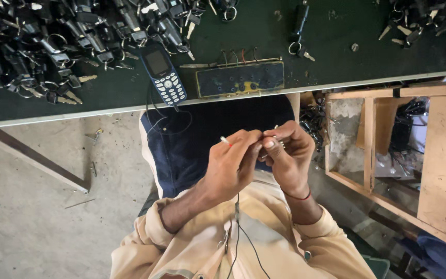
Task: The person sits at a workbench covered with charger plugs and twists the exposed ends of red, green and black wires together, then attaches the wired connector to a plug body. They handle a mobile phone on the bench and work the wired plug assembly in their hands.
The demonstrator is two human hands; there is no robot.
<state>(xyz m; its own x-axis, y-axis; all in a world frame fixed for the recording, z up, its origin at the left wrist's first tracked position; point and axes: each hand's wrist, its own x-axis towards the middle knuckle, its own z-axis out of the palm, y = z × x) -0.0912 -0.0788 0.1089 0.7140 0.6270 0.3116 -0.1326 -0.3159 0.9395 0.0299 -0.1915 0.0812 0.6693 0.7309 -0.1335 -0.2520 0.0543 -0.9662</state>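
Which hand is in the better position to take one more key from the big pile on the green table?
Probably the left hand. The big key pile lies on the table's left side, nearer to it. Both hands meet over the lap around a small metal part, which the right hand grips.

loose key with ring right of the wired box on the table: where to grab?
Probably the ring: it lies flat on the green table between the black fob above and the key blade pointing right. Come from the left, where the felt is bare; the wired box sits below.
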